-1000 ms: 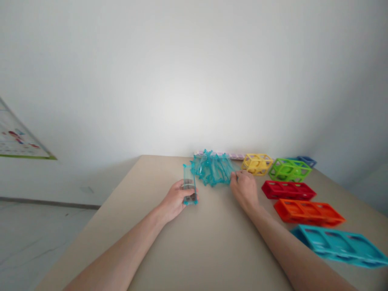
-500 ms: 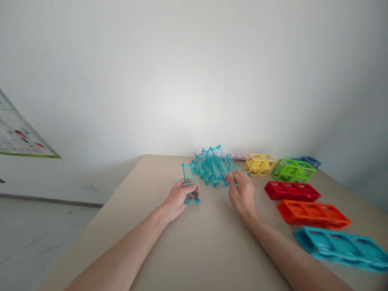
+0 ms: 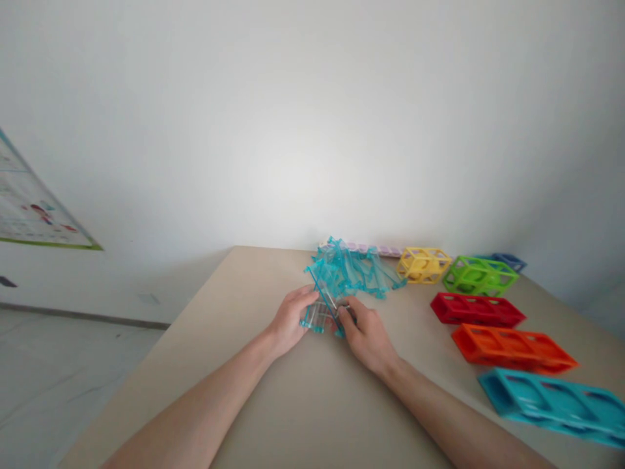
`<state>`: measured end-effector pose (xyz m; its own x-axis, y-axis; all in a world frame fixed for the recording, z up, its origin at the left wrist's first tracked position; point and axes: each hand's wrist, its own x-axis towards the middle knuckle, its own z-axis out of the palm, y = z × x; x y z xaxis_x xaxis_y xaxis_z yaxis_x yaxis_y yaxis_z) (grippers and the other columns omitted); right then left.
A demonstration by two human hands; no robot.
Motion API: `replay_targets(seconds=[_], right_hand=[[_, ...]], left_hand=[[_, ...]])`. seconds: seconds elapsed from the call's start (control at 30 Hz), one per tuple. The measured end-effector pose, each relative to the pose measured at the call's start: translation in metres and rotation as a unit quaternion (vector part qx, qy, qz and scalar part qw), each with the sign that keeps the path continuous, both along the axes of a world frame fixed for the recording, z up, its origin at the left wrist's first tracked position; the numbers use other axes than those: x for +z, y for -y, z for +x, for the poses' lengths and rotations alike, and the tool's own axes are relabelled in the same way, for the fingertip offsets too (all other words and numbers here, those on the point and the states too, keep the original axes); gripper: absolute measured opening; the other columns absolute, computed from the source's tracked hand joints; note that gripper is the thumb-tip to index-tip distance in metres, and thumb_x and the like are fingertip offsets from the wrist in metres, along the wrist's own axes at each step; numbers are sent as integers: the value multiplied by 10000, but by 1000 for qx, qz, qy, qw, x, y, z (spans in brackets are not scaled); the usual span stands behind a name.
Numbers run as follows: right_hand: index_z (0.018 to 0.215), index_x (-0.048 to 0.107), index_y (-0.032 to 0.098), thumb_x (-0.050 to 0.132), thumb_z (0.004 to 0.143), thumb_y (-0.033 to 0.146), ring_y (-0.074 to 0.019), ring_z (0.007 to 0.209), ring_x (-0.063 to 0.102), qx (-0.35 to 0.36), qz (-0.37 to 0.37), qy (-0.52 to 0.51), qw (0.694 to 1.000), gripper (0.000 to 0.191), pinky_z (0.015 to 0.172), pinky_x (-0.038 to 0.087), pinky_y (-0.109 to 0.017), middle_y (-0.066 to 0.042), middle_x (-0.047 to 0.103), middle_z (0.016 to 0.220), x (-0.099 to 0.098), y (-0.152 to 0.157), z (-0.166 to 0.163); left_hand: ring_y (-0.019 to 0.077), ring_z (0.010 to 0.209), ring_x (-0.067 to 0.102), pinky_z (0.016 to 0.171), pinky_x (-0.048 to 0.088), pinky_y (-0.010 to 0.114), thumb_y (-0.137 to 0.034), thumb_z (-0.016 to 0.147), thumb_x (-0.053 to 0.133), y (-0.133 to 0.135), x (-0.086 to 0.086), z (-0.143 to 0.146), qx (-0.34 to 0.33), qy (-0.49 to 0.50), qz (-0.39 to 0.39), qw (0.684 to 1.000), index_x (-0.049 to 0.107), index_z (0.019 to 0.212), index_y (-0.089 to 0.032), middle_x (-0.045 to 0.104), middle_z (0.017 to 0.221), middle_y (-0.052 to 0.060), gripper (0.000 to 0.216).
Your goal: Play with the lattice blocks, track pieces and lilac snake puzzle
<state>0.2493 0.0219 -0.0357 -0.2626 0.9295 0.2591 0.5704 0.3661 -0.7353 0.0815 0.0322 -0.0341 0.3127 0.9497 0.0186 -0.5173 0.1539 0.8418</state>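
Observation:
My left hand (image 3: 291,319) and my right hand (image 3: 365,332) meet at the middle of a beige table (image 3: 303,404). Between them they hold clear teal tiles (image 3: 323,311), the left fingers pinching one edge and the right fingers pinching a tile against it. Just behind lies a loose heap of the same clear teal tiles (image 3: 352,272).
Finished frames lie along the right side: a yellow block (image 3: 422,264), a green block (image 3: 479,275), a dark blue piece (image 3: 508,262), a red bar (image 3: 476,309), an orange bar (image 3: 512,346) and a teal bar (image 3: 556,406). A pale strip (image 3: 375,249) lies against the white wall. A poster (image 3: 34,212) hangs at left.
My right hand left the heap with a tile and came left and nearer, joining the tile in my left hand. The left hand tipped its tile down flatter.

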Motion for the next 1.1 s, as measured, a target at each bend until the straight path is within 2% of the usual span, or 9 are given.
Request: replay_targets(seconds=[0.2,0.4,0.53,0.67,0.77,0.9,1.1], right_hand=[[827,521,206,370,950,279,-159,640,587,18,-18,-28,999,208,634,400,-265,-5,654,714,-3,-2,3],[845,514,198,365,959,309,-148,643,557,22,5,-57,998,218,640,402,-262,3,625,711,-2,-1,3],[832,517,197,367,960,318,-144,629,550,32,-3,-63,997,231,637,403,-261,5,619,700,-1,0,2],[824,518,198,374,957,323,-145,632,556,29,-6,-66,997,233,652,404,-263,5,621,695,1,0,2],[825,512,201,372,956,328,-146,634,561,30,-13,-72,997,231,653,410,-262,6,616,691,0,0,2],[810,493,208,380,953,324,-148,624,560,39,-25,-52,998,217,626,396,-262,14,605,677,-3,-1,2],[666,456,203,417,943,351,-134,593,490,43,-9,-10,999,317,580,352,-252,35,498,607,-4,-2,2]], left_hand=[[161,591,619,615,536,322,-280,813,610,-6,5,-9,43,75,-117,989,673,840,-116,692,744,86,177],[142,621,590,602,508,285,-191,742,625,-5,13,-21,18,114,-141,983,678,868,-83,657,756,90,174],[79,513,494,494,408,210,-129,639,719,-2,10,-18,10,35,-99,994,654,759,-95,557,612,3,140],[63,495,479,474,368,187,-146,569,800,-1,4,-7,94,-69,-56,992,605,682,-122,521,577,-38,227],[81,521,517,492,403,199,-218,573,822,-1,2,-3,138,-85,-38,986,603,721,-137,555,608,-36,277],[128,573,592,523,448,234,-292,625,793,-1,1,-3,124,-86,-14,989,630,793,-144,634,687,3,277],[175,691,646,588,479,259,-271,673,743,-1,4,-8,138,-82,29,987,658,840,-137,698,793,48,231]])
